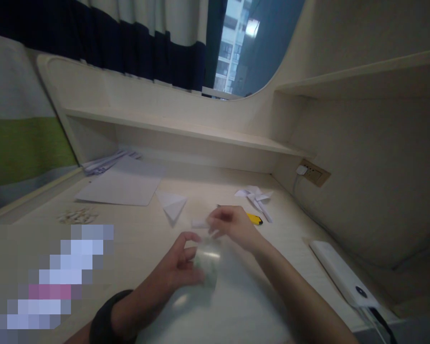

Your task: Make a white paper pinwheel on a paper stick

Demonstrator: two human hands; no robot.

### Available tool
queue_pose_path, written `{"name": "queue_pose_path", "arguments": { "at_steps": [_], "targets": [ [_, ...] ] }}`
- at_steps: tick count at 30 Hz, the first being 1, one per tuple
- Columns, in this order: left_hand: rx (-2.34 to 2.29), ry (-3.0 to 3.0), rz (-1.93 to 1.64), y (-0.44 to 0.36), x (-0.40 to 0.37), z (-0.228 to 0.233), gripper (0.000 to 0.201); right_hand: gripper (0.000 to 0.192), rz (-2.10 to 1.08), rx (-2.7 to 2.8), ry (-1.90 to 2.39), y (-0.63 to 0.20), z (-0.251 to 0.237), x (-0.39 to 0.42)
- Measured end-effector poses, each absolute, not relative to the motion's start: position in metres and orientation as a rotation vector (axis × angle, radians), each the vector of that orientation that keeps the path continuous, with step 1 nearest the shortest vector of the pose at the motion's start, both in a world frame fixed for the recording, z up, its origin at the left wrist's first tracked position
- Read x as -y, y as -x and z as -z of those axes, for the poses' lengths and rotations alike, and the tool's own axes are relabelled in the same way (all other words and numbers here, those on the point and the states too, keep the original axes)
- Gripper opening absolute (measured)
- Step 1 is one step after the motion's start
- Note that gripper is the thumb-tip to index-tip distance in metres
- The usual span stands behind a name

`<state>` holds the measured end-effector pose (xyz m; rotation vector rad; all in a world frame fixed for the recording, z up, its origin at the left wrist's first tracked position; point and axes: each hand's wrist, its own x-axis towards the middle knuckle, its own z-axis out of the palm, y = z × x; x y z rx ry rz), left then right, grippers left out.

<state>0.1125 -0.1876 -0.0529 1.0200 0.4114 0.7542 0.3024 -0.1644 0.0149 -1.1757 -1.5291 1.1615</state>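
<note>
My left hand [181, 267] grips a roll of clear tape [208, 263] just above the pale desk [154, 224]. My right hand [232, 224] is pinched at the top of the roll, where a strip of tape seems to come off; the blur hides the detail. A small white paper piece [199, 223] lies on the desk right behind my right fingers. A folded white paper triangle [172, 205] lies farther back to the left. A black band sits on my left wrist [107, 320].
A white sheet [122, 186] and a pile of paper strips [107, 160] lie at the back left. A folded paper shape [256, 196] and a yellow cutter [254, 219] lie behind my right hand. A white power bank [344, 277] with its cable lies at the right. Small scraps [77, 216] lie at the left.
</note>
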Motion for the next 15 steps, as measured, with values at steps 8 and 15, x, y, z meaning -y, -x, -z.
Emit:
{"name": "queue_pose_path", "arguments": {
  "at_steps": [8,15],
  "targets": [
    [-0.605,-1.251,-0.742,-0.116,0.187,0.027,0.031,0.012,-0.397,1.98,1.016,-0.294,-0.056,0.197],
    [-0.635,-1.466,-0.802,-0.11,0.182,0.031,0.018,0.011,-0.141,1.998,1.056,-0.292,-0.059,0.208]
  ]
}}
